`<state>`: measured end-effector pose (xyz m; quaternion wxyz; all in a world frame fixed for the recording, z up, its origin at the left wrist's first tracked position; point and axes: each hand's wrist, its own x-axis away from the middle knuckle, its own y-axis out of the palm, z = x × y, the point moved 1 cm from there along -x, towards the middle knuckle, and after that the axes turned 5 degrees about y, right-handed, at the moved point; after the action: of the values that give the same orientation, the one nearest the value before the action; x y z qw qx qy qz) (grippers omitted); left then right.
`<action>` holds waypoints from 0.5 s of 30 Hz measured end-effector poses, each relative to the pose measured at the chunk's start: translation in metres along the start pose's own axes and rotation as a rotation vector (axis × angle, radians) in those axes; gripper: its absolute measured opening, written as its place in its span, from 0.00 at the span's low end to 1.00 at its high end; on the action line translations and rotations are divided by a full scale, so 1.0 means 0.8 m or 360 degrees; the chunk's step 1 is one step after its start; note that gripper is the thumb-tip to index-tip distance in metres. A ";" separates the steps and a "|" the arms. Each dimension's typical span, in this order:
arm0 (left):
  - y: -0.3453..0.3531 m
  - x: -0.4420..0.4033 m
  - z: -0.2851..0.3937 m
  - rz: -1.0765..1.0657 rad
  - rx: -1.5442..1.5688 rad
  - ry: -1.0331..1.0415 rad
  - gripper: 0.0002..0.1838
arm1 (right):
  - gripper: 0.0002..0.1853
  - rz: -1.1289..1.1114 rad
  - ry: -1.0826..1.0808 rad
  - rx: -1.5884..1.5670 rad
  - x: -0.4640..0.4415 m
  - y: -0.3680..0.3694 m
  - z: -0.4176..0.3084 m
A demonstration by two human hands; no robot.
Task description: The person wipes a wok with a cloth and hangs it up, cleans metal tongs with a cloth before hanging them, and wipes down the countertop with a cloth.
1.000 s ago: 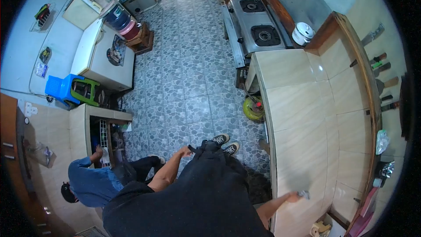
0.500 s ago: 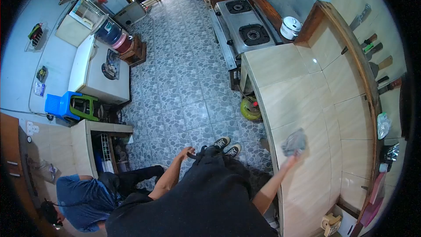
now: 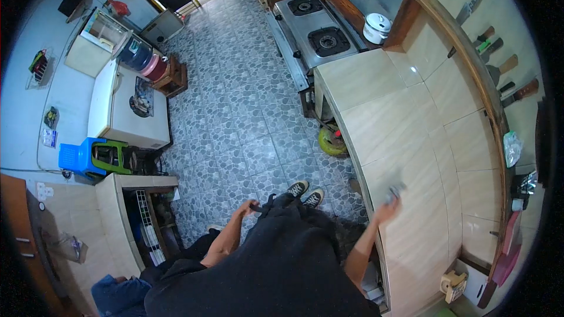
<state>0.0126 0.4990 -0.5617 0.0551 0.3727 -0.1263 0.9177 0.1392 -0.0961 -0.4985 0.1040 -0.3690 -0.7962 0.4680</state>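
Observation:
My right hand (image 3: 387, 209) is over the beige tiled counter (image 3: 405, 135), its fingers closed on a grey cloth (image 3: 396, 190). The cloth is bunched and smeared by motion against the tiles. At my waist, my left hand (image 3: 247, 206) has its fingers closed on a dark strap (image 3: 257, 207) beside my black clothing.
A two-burner stove (image 3: 317, 29) stands past the counter, beside a white pot (image 3: 376, 27). Knives (image 3: 520, 93) hang on the right wall. A green gas cylinder (image 3: 332, 142) stands below the counter. Another person (image 3: 120, 294) is at the lower left, near plastic stools (image 3: 94, 155).
My right hand has pulled the cloth slightly nearer along the counter, and the cloth looks more bunched. The other person has moved lower in view. My left hand stays at my waist.

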 end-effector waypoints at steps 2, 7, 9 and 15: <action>-0.001 -0.044 0.045 -0.0015 -0.0259 -0.0180 0.21 | 0.21 -0.0408 0.0088 -0.0405 0.021 0.045 -0.054; 0.055 -0.032 0.265 -0.0088 0.0173 0.0506 0.31 | 0.23 -0.1407 -0.0064 -0.0694 0.094 0.050 -0.249; 0.089 -0.022 0.323 -0.0218 0.0272 0.0733 0.29 | 0.25 -0.1771 -0.0205 -0.0844 0.118 0.022 -0.309; 0.124 0.021 0.408 -0.0185 0.0010 0.0702 0.23 | 0.23 -0.1655 -0.0104 -0.0923 0.126 -0.006 -0.338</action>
<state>0.1996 0.3143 -0.3439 0.1329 0.1697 -0.0867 0.9726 0.2036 0.1524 -0.3666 0.1901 0.0706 -0.9705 0.1303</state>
